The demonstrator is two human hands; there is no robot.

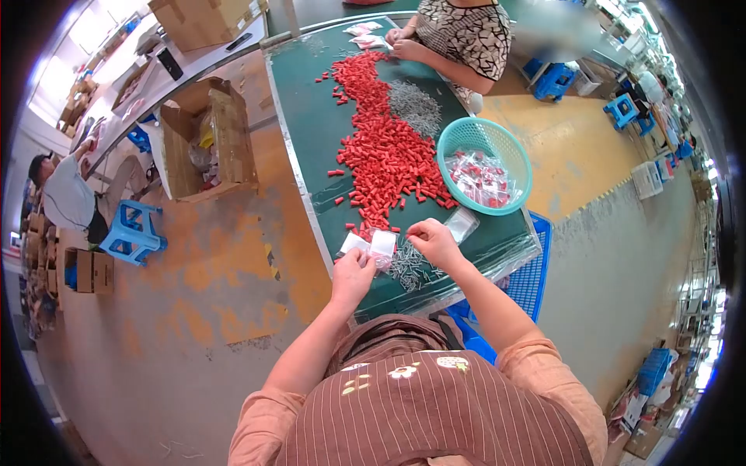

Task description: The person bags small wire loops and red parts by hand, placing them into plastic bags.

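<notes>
My left hand (353, 273) is closed at the front of the green table (299, 101), its fingertips on a small plastic bag (382, 245) with a white face. Another white packet (353, 243) lies just beyond those fingers. My right hand (435, 242) is in a pinch above the table; what sits between its fingertips is too small to make out. Below and between the hands lies a small heap of grey screws (410, 266). Short red plastic pieces (381, 159) spread in a long pile up the table. Flat clear bags (461, 225) rest beside my right hand.
A turquoise basket (522, 182) holding filled bags stands at the right edge. Farther up are a grey metal pile (416, 109), white packets (365, 33) and a co-worker's hands (404, 45). A blue crate (532, 272) sits below right; a cardboard box (225, 147) stands left.
</notes>
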